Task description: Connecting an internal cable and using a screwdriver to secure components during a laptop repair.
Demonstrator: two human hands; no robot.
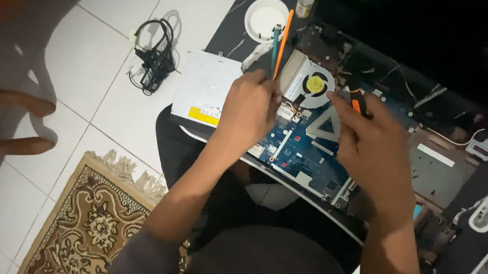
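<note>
- Board (305,152): blue laptop mainboard, centre of frame, lying on a dark marbled surface (231,22) w/ a white edge. Small chips, white connectors and silver patches dot it; lower right edge ends in a grey metal strip.
- Fan (314,84): at board's upper end, just above centre. Silver metal housing, round dark rotor w/ a yellow sticker on the hub.
- Bracket (324,125): grey triangular piece w/ a triangular hole, on the board just below the fan, btwn the two hands.
- Left hand (249,111): centre-left, back of hand to camera, fingers curled down onto the board's upper left part beside the fan. Closed-ish, but can't tell what, if anything, it pinches.
- Right hand (374,149): right of centre, over the board's right side, fingers bent down. An orange-and-black tool (359,103) shows at its fingertips; hand seems to grip it, grip itself hidden.
- Drive (204,88): flat silver optical drive w/ a yellow label, left of the left hand, touching the board's left edge or just beside it.
- Orange stick (283,36) and green stick (275,47): thin tools, upper centre, lying above the fan, next to a white dish (261,16).
- Small bottle (305,3): top centre.
- Black cable bundle (155,57): on white floor tiles, upper left.
- Patterned rug (89,223): lower left.
- Dark laptop shell (444,168): right side, w/ grey plates and loose wires.
</note>
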